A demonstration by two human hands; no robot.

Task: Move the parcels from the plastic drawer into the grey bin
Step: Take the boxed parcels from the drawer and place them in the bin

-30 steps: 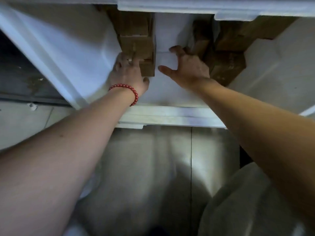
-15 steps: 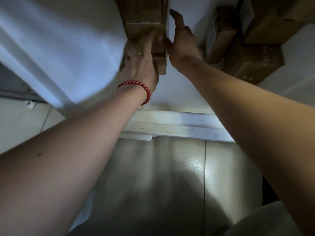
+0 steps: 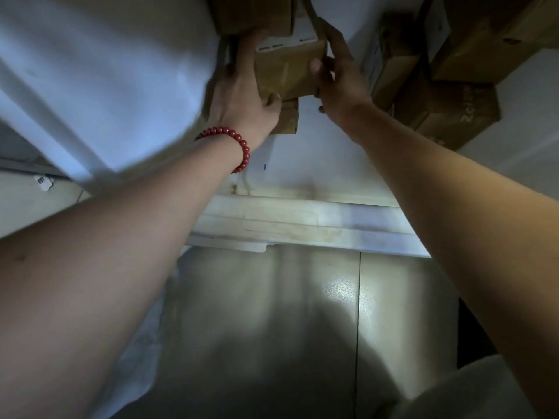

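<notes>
Held parcel: a brown cardboard parcel with a white label [image 3: 287,68] sits inside the white plastic drawer [image 3: 302,222], near its left wall, clasped between 2 hands.
Left hand: the left hand [image 3: 242,95] grips the parcel's left side; its fingers [image 3: 249,45] curl round the far edge and the thumb lies on the near face.
Right hand: the right hand [image 3: 341,83] pinches the right edge, with the thumb on the near face and the fingers [image 3: 320,25] stretched up along the side.
Below it: a smaller brown cardboard box [image 3: 289,117] shows just beneath the held parcel, touching it.
Behind it: another brown box [image 3: 254,13] lies at the top edge, partly cut off.
Right side of drawer: a stack of brown cardboard parcels [image 3: 453,113] lies well apart from the hands.
Wrist: a red bead bracelet [image 3: 239,143] circles the left wrist.
Below the drawer: a pale tiled floor [image 3: 272,313], in shadow.
</notes>
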